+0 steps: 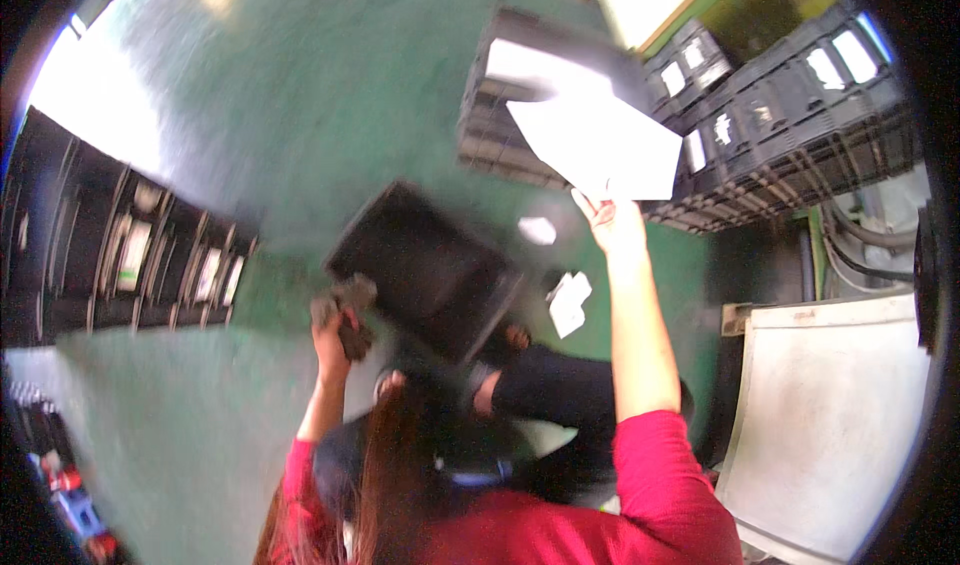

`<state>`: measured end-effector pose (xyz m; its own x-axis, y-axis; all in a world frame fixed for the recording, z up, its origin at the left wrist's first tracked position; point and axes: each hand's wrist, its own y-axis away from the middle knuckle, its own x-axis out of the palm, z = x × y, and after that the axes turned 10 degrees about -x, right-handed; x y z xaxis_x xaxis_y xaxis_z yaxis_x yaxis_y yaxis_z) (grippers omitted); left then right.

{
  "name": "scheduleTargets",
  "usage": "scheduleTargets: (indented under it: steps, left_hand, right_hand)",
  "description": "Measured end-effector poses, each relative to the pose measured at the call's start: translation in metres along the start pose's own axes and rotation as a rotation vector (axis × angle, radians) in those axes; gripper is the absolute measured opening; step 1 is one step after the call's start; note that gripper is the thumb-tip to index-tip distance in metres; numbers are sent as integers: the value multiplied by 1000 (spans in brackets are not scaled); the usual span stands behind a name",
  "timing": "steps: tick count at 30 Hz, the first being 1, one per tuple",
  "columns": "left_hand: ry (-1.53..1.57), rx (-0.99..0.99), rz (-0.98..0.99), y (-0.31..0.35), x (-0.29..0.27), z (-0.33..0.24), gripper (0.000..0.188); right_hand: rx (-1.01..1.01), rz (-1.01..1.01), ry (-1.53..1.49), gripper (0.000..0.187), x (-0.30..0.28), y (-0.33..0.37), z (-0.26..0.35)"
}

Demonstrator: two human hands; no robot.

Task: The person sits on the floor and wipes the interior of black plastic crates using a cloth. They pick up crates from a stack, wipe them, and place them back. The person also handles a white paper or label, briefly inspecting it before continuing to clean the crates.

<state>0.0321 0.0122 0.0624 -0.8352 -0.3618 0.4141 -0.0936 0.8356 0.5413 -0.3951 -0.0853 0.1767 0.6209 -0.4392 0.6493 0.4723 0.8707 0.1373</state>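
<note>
My right hand reaches far forward and pinches the near edge of a large white sheet. That sheet hangs over a dark crate on the floor, where another white sheet lies. Closer to me, my left hand is closed around a dark, crumpled, cloth-like item, too blurred to name for certain. Just beyond it, a shallow black bin sits tilted in front of my legs. Whether my left hand touches the bin cannot be made out.
Stacked black crates with white labels line the right, and more black crates stand at the left. White paper scraps lie on the green floor. A white panel stands near my right side.
</note>
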Motion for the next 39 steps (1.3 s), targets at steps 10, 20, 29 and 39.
scheduleTargets:
  steps: [10,20,29,39]
  left_hand:
    - [10,88,-291,118,-103,-33,10]
    - [-481,1,-284,144,-126,12,34]
    - [-154,-376,-124,109,-93,12,38]
    - [-391,-507,-211,100,-69,12,31]
  right_hand:
    - [477,-270,-137,33,-40,173,-225]
    - [38,659,1424,22,4,184,-194]
    - [179,1040,2098,80,-20,122,-264]
    - [323,843,2069,87,-34,116,-293]
